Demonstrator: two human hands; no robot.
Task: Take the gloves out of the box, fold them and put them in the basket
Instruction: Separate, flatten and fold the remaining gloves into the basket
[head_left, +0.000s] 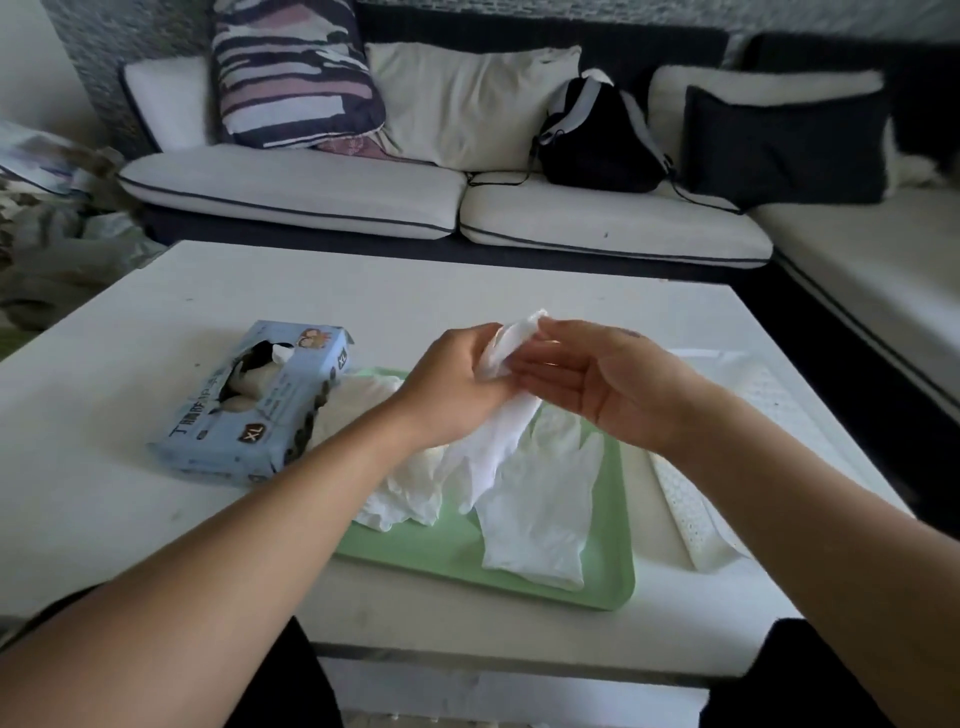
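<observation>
— Head view: what did you have?

— My left hand (457, 384) gripped a white glove (498, 415) over the green tray (613, 571); my right hand (597, 374) pinched its top end.

— How should it be folded?

— Keep it taut, match the edges (loose gloves (540, 514) lay below), then carry it to the white basket (691, 519). More waited in the blue glove box (270, 410).

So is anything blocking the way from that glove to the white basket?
Nothing visible does. The glove hangs from both hands, left hand and right hand, above the tray; the basket lies just right, partly behind the right arm.
</observation>
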